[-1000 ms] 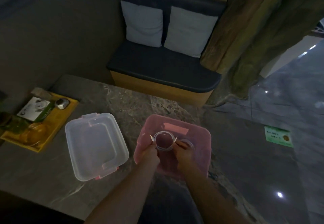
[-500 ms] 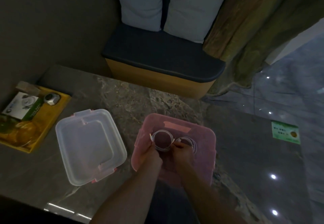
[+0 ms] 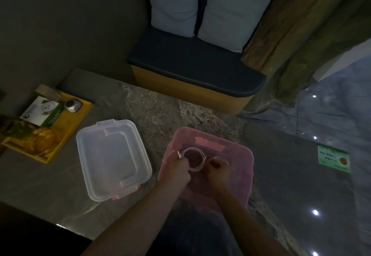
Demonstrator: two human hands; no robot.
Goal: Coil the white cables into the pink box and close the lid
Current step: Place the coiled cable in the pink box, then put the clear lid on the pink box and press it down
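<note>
We've got both hands down in the translucent pink box (image 3: 236, 155) on the marbled stone counter (image 3: 160, 111), left hand (image 3: 179, 170) and right hand (image 3: 217, 170) each with a curled grip pinching the thin white cable (image 3: 197, 151), looped in a flat round coil, while the clear squarish lid (image 3: 112, 159) lies beside the box.

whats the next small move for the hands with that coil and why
Probably lower the coiled white cable to the floor of the pink box and let go. Both the left hand and right hand grip it inside the box, it already looks looped, and the clear lid lies on the table, not yet fitted.
</note>
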